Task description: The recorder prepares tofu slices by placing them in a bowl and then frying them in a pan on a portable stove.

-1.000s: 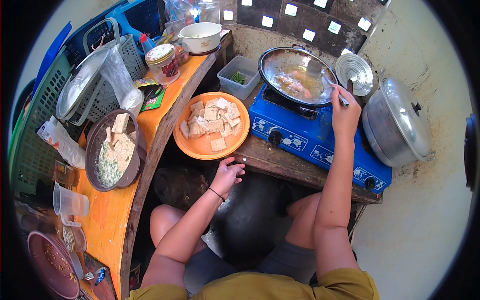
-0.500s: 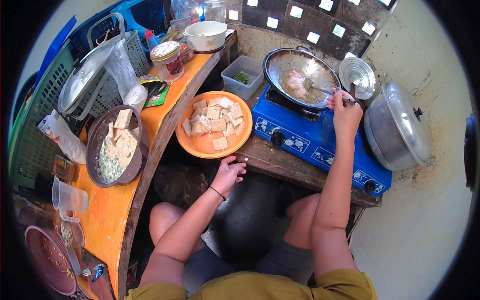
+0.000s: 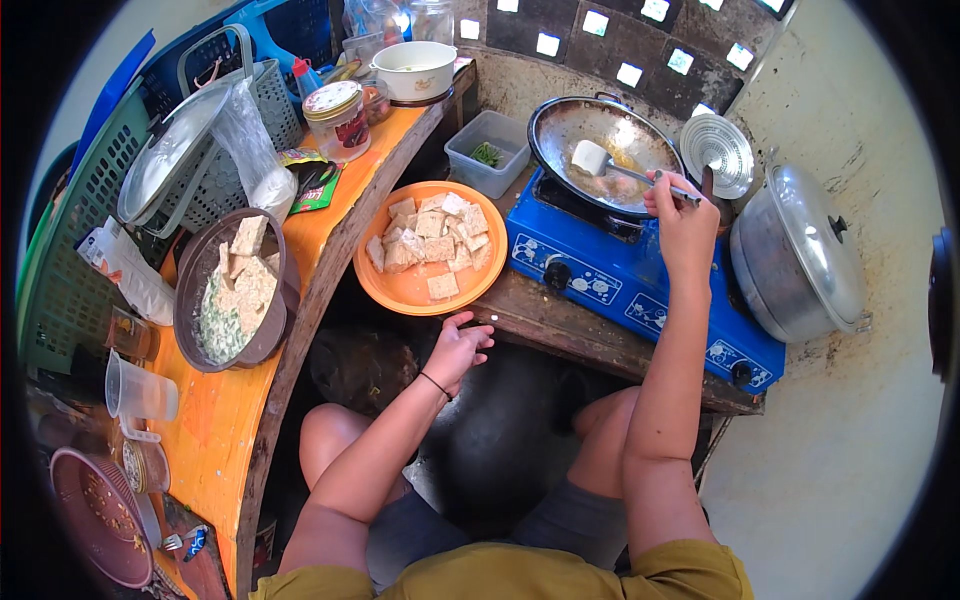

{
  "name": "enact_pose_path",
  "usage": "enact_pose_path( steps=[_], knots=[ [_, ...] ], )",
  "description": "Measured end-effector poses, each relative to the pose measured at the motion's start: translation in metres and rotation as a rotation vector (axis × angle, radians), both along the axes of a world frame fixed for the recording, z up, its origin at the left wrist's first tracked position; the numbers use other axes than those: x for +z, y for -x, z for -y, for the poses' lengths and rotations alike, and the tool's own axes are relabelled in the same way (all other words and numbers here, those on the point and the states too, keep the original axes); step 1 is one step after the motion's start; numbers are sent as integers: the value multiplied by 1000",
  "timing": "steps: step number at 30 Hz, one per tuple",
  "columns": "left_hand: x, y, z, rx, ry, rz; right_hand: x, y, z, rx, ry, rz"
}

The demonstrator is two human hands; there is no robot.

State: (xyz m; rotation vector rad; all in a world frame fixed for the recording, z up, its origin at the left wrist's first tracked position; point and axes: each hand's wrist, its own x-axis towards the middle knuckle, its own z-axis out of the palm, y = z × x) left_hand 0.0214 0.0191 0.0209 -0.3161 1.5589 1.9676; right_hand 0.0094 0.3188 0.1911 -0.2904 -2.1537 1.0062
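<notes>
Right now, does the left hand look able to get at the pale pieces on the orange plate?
Probably yes: the left hand seems empty near the orange plate, with nothing visible blocking the pale pieces.

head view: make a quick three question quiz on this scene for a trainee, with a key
1. Open question: what is the right hand holding?

2. True or false: the wok sits on the blue stove.

3. Multiple choice: what colour is the round plate that bears the pale, flat pieces, to the left of the stove?
a) green
b) orange
c) white

Key:
1. A spatula, by its handle, with the blade over the wok.
2. True.
3. b) orange.
</notes>
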Motion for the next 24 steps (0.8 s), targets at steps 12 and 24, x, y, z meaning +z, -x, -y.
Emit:
enact_pose_path(
  steps=[12, 24],
  knots=[
    [1, 1, 2, -5, -12, 1, -28, 12, -29, -179, -131, -195],
    [-1, 0, 0, -1, -3, -6, -19, 8, -23, -129, 233, -118]
  ],
)
